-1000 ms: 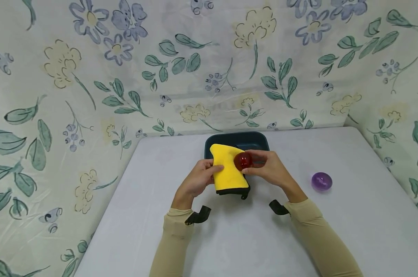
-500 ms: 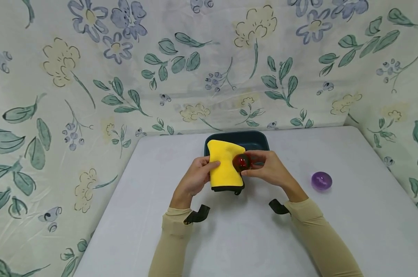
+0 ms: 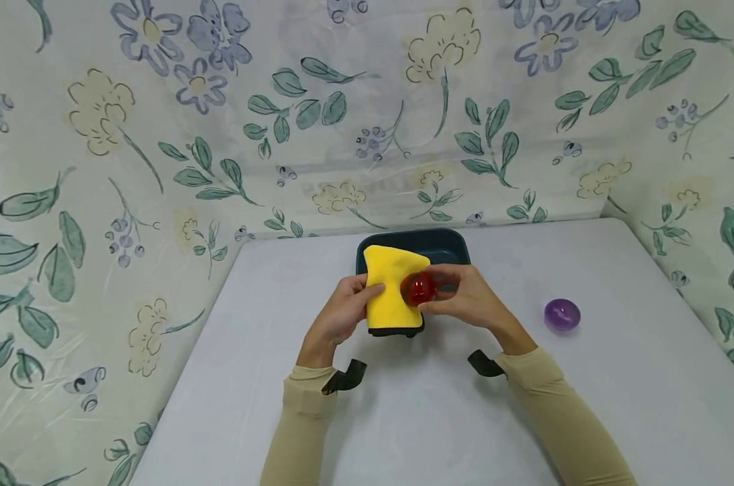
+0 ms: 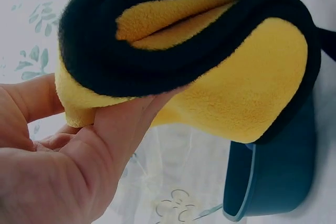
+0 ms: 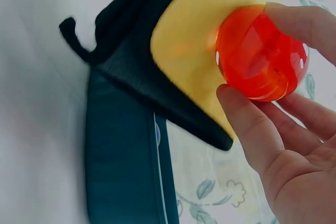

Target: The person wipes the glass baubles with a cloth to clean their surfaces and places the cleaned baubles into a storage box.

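My left hand (image 3: 344, 312) holds a yellow cloth (image 3: 387, 270) with a black border, thumb on its front face and the fingers mostly hidden behind. In the left wrist view the cloth (image 4: 236, 87) is folded over on itself. My right hand (image 3: 470, 297) pinches a shiny, see-through red ball (image 3: 419, 289) between thumb and fingers. The ball overlaps the cloth's right side in the head view and appears to touch it. In the right wrist view the ball (image 5: 260, 56) lies against the yellow face, and a black loop hangs off the border.
Behind the cloth stands a dark teal basin (image 3: 448, 246), partly covered by it; whatever lies inside is mostly hidden. A purple, see-through round object (image 3: 562, 315) sits on the white table (image 3: 433, 418) to the right. Flower-patterned sheeting (image 3: 221, 169) surrounds the table's back and sides.
The cloth has risen slightly and moved a little left in my left hand, turning somewhat. My right hand has brought the red ball slightly left, farther over the cloth.
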A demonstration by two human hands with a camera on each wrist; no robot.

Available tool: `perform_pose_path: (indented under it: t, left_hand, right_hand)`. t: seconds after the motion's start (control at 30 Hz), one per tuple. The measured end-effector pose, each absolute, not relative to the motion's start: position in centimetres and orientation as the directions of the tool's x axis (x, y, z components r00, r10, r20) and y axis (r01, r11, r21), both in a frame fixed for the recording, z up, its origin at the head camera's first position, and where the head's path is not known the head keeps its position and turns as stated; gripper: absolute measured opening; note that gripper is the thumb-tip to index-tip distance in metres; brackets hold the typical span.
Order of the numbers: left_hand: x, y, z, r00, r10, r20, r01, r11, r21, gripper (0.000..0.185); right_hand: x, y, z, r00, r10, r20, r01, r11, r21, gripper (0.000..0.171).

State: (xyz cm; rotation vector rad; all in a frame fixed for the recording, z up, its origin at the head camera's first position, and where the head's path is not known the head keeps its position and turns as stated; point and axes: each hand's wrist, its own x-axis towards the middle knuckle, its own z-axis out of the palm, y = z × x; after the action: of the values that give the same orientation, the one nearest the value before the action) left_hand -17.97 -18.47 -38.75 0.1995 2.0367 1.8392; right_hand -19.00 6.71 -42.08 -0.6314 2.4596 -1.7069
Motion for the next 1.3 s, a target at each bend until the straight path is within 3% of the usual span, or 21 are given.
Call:
perform_pose_path:
  t: [0.57, 1.3]
  left_hand:
    - [-17.7, -18.6, -38.8, -0.908, 0.367, -0.203, -0.11, 0.257, 0.96, 0.039]
    - [-18.0, -18.9, -38.8, -0.887, 0.408, -0.218, -0.12, 0.252, 0.96, 0.04]
  right_hand:
    - [-18.2, 5.5, -42.1, -0.911, -0.358, 0.206, -0.296, 0.218, -0.93, 0.061]
    - [-18.5, 5.3, -42.1, -0.911, -0.314, 0.267, -0.333, 0.179, -0.926, 0.067]
